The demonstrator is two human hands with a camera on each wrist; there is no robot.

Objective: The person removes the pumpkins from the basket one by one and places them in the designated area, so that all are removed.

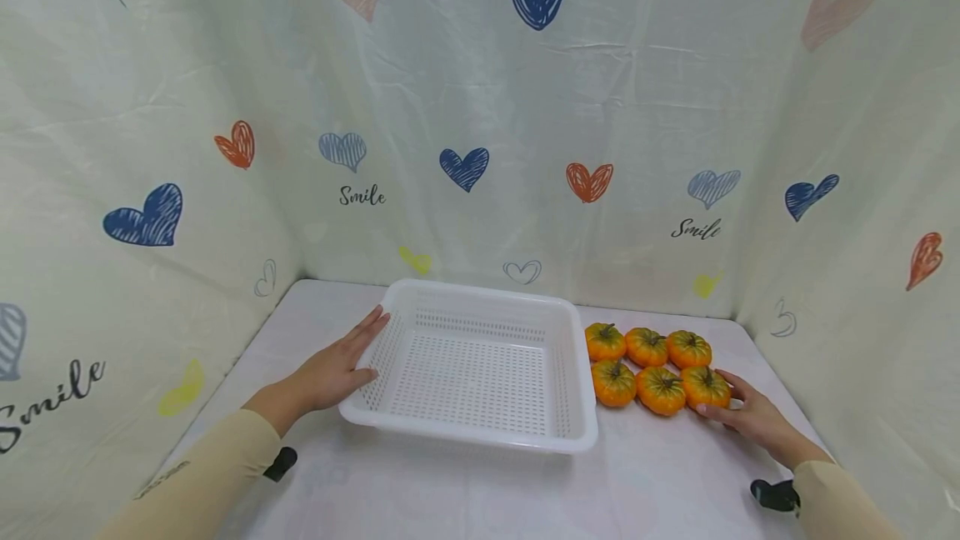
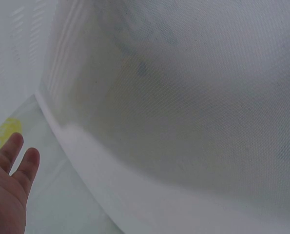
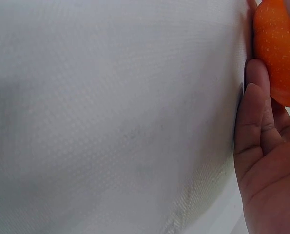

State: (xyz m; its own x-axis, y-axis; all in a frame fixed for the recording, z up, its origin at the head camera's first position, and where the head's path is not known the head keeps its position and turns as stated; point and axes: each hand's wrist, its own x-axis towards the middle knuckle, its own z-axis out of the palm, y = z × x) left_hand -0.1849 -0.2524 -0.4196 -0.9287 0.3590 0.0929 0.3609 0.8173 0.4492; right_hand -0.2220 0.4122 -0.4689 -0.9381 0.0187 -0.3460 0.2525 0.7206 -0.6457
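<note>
A white perforated plastic basket sits in the middle of the table with nothing in it. My left hand lies against its left side, fingers extended along the rim and thumb apart from them. In the left wrist view, two fingertips of that hand show straight. Right of the basket, several small orange pumpkins with green tops stand in two rows. My right hand holds the front-right pumpkin from its right side, thumb in front and fingers behind. The right wrist view shows this pumpkin between thumb and fingers.
The back-row pumpkins and the other front-row ones stand close together beside the basket. A white cloth covers the table. Curtains printed with hearts hang at the back and on both sides.
</note>
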